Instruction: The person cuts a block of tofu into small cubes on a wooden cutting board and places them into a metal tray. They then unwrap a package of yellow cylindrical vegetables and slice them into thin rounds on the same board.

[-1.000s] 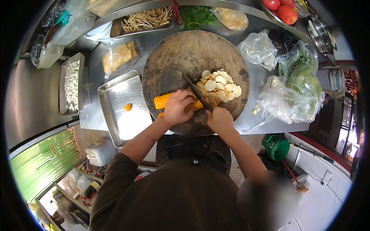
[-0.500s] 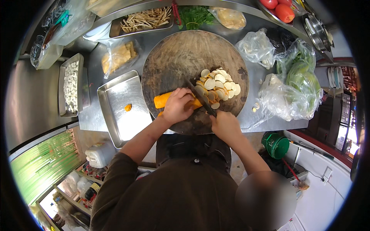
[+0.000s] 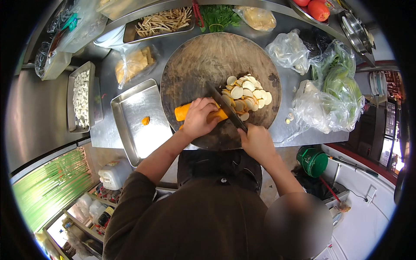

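On the round wooden chopping board (image 3: 208, 56), my left hand (image 3: 200, 118) presses an orange-skinned log of food (image 3: 182, 113) with curled fingers. I cannot tell what kind of food it is. My right hand (image 3: 258, 142) is closed round the handle of a knife (image 3: 228, 107). Its dark blade stands at the log's right end, beside my left fingertips. A heap of thin round slices (image 3: 248, 92), pale with orange rims, lies right of the blade. Part of a second orange piece shows under my left wrist.
Left of the board sits a shallow metal tray (image 3: 138, 100) with a small orange chunk (image 3: 146, 121) in it. Farther left stands a pan of white cubes (image 3: 81, 97). Bagged vegetables (image 3: 340, 89) lie on the right. A tray of pale strips (image 3: 164, 21) and green herbs (image 3: 216, 19) are behind.
The knife handle and my right hand have shifted slightly to the right. My left hand stays on the log. The whole view has moved a little.
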A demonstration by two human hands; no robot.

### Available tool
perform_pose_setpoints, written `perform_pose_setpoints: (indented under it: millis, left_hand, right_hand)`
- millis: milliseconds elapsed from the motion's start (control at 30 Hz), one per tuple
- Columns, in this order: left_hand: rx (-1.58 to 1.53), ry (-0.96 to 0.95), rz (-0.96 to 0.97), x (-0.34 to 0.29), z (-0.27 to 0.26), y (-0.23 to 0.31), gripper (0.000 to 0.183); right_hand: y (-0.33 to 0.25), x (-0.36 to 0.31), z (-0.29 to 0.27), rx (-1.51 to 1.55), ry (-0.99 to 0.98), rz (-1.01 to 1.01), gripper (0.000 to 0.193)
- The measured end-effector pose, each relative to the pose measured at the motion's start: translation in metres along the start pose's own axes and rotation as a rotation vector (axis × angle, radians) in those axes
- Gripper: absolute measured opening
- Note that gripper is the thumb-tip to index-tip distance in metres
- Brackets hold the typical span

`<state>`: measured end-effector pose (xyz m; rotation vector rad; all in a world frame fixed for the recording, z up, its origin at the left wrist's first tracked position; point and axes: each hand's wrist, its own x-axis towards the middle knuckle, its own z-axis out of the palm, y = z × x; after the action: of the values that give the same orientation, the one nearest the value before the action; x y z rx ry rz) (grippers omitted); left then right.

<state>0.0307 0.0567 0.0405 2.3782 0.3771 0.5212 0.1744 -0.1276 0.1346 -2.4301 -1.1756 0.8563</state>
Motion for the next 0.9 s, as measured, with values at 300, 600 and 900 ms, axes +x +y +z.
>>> perform_pose_setpoints:
  millis: [300,600,900]
  left_hand:
    - [-0.046,-0.028,0.034,0.002,0.002,-0.001,0.029]
    - [-0.022,0.031,0.024,0.002,-0.001,-0.001,0.029]
    - [-0.067,-0.013,-0.010,0.000,0.001,-0.002,0.027]
  right_hand:
    - [0.010,0.028,0.049,-0.082,0.052,0.015,0.027]
    - [0.003,0.006,0.012,0.080,0.062,-0.001,0.028]
    - [-0.005,0.024,0.037,-0.079,0.014,0.010,0.029]
